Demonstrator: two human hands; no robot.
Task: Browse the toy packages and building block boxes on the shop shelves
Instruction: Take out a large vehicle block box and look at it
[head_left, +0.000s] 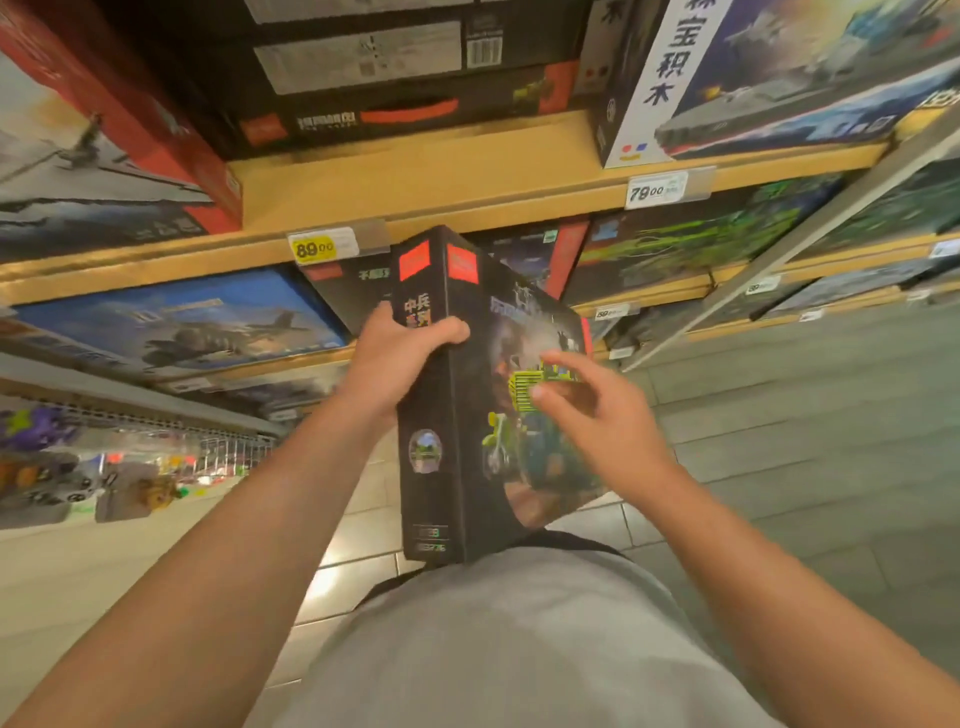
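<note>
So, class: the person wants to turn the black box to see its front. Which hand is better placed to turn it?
Probably the left hand: it already grips the black box by its spine. The right hand hovers open beside the front.

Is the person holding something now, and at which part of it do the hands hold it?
The left hand grips a black building block box around its narrow spine, near the top. The right hand is open in front of the box's picture face, not gripping it.

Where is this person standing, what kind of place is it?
Most likely a toy shop aisle: wooden shelves stacked with picture-printed building block boxes, yellow price tags on the shelf edge, and the left hand holding a black boxed set.
</note>
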